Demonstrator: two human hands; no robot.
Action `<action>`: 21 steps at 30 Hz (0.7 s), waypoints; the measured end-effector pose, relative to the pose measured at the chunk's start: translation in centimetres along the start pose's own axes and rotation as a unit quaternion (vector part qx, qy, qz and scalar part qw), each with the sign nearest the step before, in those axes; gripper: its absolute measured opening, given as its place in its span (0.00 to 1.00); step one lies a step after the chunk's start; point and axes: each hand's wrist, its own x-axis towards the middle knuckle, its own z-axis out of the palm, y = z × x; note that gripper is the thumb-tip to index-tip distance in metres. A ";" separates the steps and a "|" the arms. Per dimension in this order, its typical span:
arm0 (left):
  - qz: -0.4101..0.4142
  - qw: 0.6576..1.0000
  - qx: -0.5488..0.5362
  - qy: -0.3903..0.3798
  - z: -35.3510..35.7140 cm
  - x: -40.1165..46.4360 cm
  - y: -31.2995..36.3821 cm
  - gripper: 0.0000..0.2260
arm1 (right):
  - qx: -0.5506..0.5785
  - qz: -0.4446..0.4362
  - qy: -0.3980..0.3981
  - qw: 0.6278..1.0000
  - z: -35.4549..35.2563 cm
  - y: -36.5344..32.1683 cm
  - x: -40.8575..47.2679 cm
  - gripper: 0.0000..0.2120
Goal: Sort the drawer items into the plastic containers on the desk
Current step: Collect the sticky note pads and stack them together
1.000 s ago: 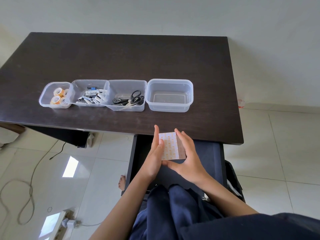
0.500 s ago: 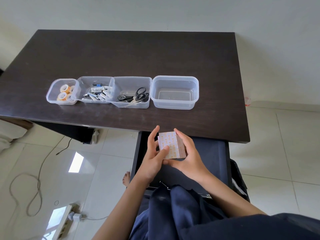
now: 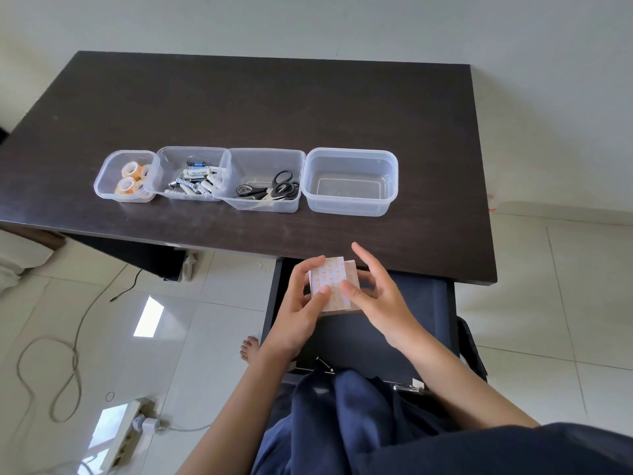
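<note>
Dark wood desk [image 3: 308, 104], pale wall [image 3: 342, 22]; glossy tiled floor [image 3: 102, 303]

both hands [image 3: 342, 296] sit over the open drawer [image 3: 424, 310], just short of the desk [image 3: 274, 108] edge. straight ahead of them, bare desktop leads to the rightmost container [image 3: 350, 181], open-topped with only its near wall in the way. to the left of that, three containers [image 3: 197, 174] stand rim to rim, leaving no gap between them. beyond the row, the desk is bare.
</note>
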 end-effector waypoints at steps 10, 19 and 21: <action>0.040 0.997 0.022 -0.065 -0.8 4.8 4.4 0.17 | 0.047 0.001 -0.007 0.999 -0.4 -4.5 3.6 0.25; 0.074 0.987 0.073 -0.125 -2.7 13.0 8.7 0.20 | 0.077 0.002 0.117 0.990 -0.2 -9.1 10.9 0.21; 0.088 0.982 0.111 -0.121 -3.4 14.9 9.4 0.22 | 0.077 0.005 0.137 0.988 -0.3 -9.9 12.8 0.21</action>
